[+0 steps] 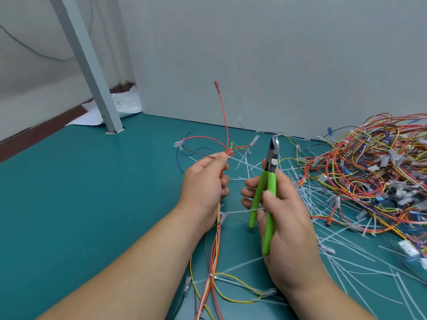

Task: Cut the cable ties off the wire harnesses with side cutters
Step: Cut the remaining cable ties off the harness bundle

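Note:
My left hand (204,181) grips a wire harness (216,255) of red, yellow and white wires, held upright above the green table. Loose ends fan out over my fingers, and one red wire (224,112) stands straight up. White cable ties bind the harness below my hand: one (235,212) sticks out sideways at my wrist, another (211,276) sits lower down. My right hand (282,218) holds green-handled side cutters (266,185), jaws up and slightly parted, a short way right of the harness. The sideways tie reaches to the cutter handles.
A big tangled heap of coloured wire harnesses (369,172) fills the table's right side. Several cut white cable ties (346,245) lie scattered between it and my hands. A grey wall stands behind, and a grey post (92,72) rises at the back left.

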The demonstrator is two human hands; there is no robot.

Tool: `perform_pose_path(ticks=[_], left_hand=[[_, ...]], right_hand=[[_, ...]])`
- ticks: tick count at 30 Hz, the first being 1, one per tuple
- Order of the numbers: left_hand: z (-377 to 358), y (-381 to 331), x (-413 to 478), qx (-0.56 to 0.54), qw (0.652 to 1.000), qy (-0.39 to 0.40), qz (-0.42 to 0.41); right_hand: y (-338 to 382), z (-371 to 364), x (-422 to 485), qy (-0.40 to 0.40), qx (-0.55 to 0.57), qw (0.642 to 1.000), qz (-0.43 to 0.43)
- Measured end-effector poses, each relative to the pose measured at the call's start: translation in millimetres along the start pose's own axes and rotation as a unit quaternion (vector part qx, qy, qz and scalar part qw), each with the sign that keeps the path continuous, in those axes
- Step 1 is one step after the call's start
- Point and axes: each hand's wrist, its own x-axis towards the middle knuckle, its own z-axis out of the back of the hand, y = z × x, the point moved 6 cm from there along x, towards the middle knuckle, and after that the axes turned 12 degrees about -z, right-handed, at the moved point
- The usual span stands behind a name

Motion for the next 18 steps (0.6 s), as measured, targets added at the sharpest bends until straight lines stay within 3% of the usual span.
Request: perform_pose_path(ticks=[8, 18], left_hand=[[-4, -6, -2, -0.035, 0.999, 0.009, -0.016], [3, -12, -4, 0.006, 0.999, -0.027, -0.046]], right_hand=[[2, -15, -6, 0.029, -0.044, 0.999, -0.013], [2, -9, -2, -0.004, -0.056, 0.997, -0.045]])
